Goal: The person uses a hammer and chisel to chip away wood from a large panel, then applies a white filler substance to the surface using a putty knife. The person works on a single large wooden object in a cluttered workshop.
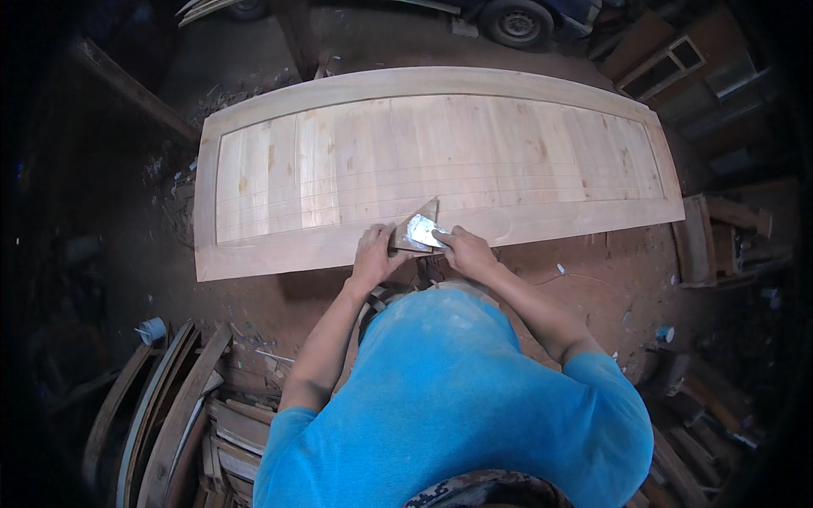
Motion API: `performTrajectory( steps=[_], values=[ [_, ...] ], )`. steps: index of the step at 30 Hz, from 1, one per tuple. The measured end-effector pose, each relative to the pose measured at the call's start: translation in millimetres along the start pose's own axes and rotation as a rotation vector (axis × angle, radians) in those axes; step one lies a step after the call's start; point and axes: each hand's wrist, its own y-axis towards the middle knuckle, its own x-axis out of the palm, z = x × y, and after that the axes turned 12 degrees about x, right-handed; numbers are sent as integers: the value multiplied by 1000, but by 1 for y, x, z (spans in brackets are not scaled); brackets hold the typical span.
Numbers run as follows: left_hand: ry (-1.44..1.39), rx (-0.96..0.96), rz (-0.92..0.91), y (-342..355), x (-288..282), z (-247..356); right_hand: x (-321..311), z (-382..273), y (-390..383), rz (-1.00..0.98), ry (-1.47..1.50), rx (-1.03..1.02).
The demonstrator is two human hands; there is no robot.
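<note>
A long pale wooden door panel (440,144) with a raised frame lies across the view before me. At its near edge, my left hand (373,256) grips a small brown triangular board (430,208), one corner pointing away from me. My right hand (469,254) is closed on a putty knife, whose shiny metal blade (422,229) lies against the face of that board. The knife's handle is mostly hidden in my fingers. Whether there is filler on the blade or board, I cannot tell because of the glare.
Curved wooden pieces (182,415) are stacked at the lower left, near a small pale cup (152,330). A wooden frame (699,241) stands beyond the panel's right end. At the back is a parked vehicle's wheel (517,24). Scraps litter the brown floor (584,288).
</note>
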Motion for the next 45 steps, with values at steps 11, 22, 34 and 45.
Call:
performTrajectory(
  steps=[11,22,34,45],
  values=[
    [-152,-74,-18,-2,4,-22,-27,-9,10,-175,-368,-77],
    [-147,-170,71,-14,17,-15,6,4,11,-134,-96,-9],
    [-164,-113,86,-15,18,-23,-14,-71,102,-380,-284,151],
    [-155,-144,107,-17,17,-21,-28,-51,34,-351,-96,21]
  ],
)
